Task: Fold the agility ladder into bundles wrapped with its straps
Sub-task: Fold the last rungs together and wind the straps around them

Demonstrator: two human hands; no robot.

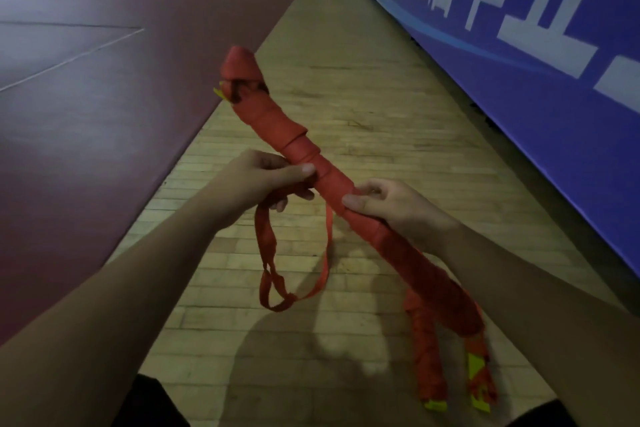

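Wrapping looks nearly finished, I judge: the red bundle point(311, 163), held slantwise above the wooden floor point(346, 87), is bound along most of its length. My right hand point(391, 204) grips its middle, thumb on top. My left hand point(263, 180) pinches the strap point(294, 288), whose loose loop hangs below, yet to be wound.

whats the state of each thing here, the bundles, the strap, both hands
held bundle: wrapped in red strap along most of its length, tilted, off the floor
loose strap: unwound, hangs in a loop below the hands
left hand: pinches the loose strap beside the held bundle
right hand: holds the held bundle, thumb on the wrap
second bundle: wrapped, down by the wooden floor
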